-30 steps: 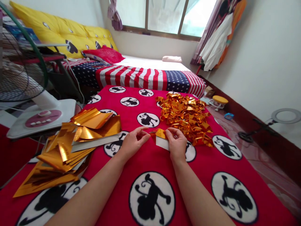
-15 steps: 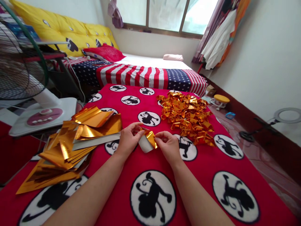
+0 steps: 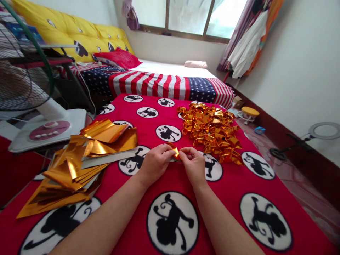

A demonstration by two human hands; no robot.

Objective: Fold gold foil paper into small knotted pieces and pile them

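Observation:
Between my two hands is a small folded sheet of gold foil paper (image 3: pixel 175 151), mostly covered by my fingers. My left hand (image 3: pixel 156 161) is closed on its left end, back of the hand toward me. Thumb and fingers of my right hand (image 3: pixel 193 162) pinch its right end. To the left lies a loose stack of flat gold foil sheets (image 3: pixel 77 168), some with a pale underside showing. On the right, past my right hand, spreads a pile of folded gold foil pieces (image 3: pixel 212 129).
A red cloth with monkey prints (image 3: pixel 217 209) covers the surface under my hands. A fan (image 3: pixel 47 117) stands at the left. Beyond is a bed (image 3: pixel 159 83) with a red pillow (image 3: pixel 119 58). At right on the floor are a yellow stool (image 3: pixel 249 111) and a ring-light stand (image 3: pixel 300 145).
The foil sheet has gone from a wider piece with its pale side showing to a narrow folded strip. My left hand has moved right and turned over it, closer to my right hand.

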